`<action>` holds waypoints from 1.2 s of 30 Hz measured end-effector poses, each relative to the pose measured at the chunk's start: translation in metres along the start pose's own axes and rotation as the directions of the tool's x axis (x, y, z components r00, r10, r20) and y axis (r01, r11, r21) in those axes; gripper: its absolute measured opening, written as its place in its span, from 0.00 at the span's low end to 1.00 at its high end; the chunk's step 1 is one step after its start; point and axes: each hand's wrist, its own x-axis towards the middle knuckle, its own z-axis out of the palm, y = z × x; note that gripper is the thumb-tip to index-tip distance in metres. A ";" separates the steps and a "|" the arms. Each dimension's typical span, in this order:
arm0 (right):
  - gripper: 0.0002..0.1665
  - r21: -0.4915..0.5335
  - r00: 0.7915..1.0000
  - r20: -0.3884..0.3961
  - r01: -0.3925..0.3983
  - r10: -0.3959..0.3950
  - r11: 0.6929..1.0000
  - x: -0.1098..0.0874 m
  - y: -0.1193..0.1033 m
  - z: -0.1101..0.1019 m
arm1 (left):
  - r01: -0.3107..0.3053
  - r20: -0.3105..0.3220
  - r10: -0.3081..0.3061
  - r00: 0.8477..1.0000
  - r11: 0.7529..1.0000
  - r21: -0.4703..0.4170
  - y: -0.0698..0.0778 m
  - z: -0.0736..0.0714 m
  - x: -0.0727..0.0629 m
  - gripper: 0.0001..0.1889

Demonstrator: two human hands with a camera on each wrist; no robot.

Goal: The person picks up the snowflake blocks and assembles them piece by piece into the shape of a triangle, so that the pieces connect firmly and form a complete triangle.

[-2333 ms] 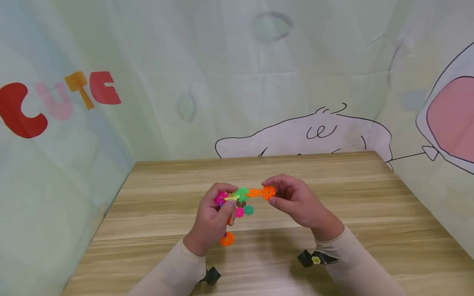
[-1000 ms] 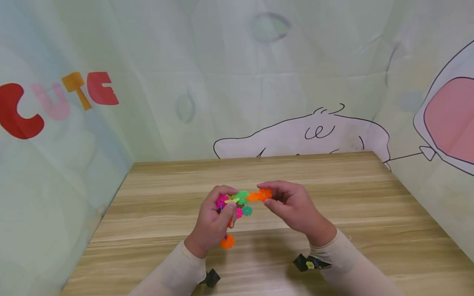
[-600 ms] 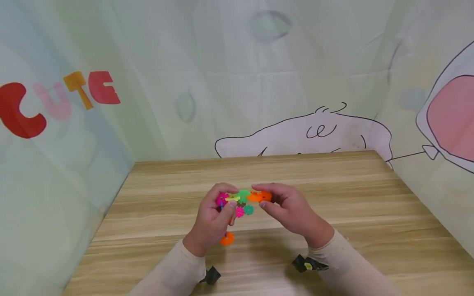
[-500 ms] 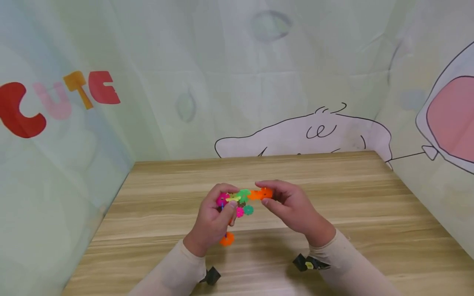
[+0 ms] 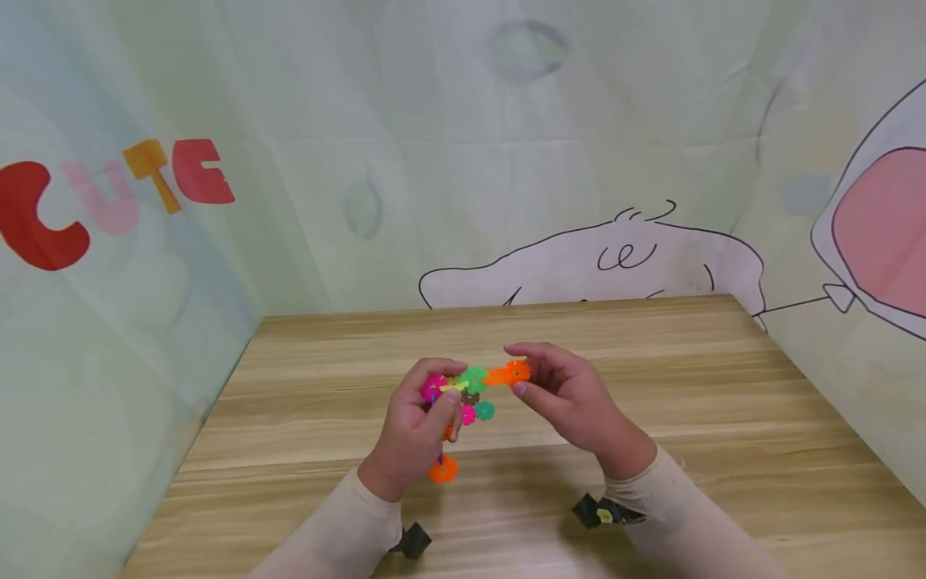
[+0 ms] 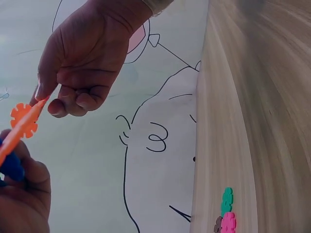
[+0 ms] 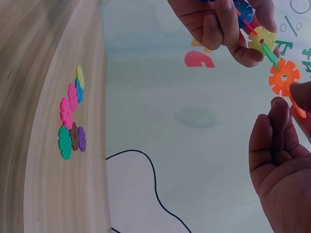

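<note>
My left hand (image 5: 412,430) pinches a chain of slotted plastic snowflake discs between thumb and fingers. A magenta disc (image 5: 433,388), a yellow disc (image 7: 262,40) and a green disc (image 5: 473,379) belong to it. From its lower end an orange disc (image 5: 443,469) hangs below that hand. Toward the right the chain ends in two orange discs set at an angle to each other. My right hand (image 5: 582,398) pinches the outermost orange disc (image 5: 517,372) between thumb and index finger. In the right wrist view a dark blue disc (image 7: 244,13) sits near the left fingers, which partly hide the chain.
Several loose discs lie on the wooden table (image 5: 325,354) behind the hands, among them a teal disc (image 5: 485,411), a pink disc (image 7: 66,113) and a purple disc (image 7: 82,139). A printed curtain (image 5: 325,201) stands along the table's back and sides.
My right hand has come left with the outer orange disc, which now sits closer against its orange neighbour. In the last half second that end has risen slightly. My left hand stays nearly still.
</note>
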 end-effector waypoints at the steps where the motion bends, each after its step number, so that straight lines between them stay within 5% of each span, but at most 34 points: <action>1: 0.28 -0.011 1.000 0.003 0.001 -0.001 1.000 0.001 0.001 -0.001 | -0.004 -0.002 0.004 1.000 1.000 -0.001 0.000 0.000 0.000 0.16; 8: 0.30 -0.035 1.000 0.022 -0.011 0.012 0.999 0.006 0.015 -0.011 | -0.015 -0.023 0.015 1.000 1.000 0.000 0.000 -0.002 0.001 0.15; 13: 0.25 -0.073 0.990 0.041 -0.134 0.138 0.988 0.014 0.038 -0.014 | -0.034 -0.012 0.034 0.999 0.999 -0.004 0.000 -0.002 0.002 0.15; 21: 0.15 -0.250 0.926 0.127 -0.318 0.357 0.915 0.033 0.073 -0.001 | -0.031 -0.014 0.031 0.999 1.000 0.004 -0.001 -0.003 0.002 0.16; 28: 0.15 -0.390 0.867 0.246 -0.321 0.433 0.863 0.046 0.087 0.015 | -0.023 -0.017 0.023 1.000 1.000 -0.016 -0.001 -0.003 0.002 0.15; 36: 0.15 -0.482 0.802 0.280 -0.358 0.528 0.800 0.052 0.091 0.029 | -0.002 -0.016 0.001 1.000 1.000 -0.014 0.002 -0.004 0.001 0.15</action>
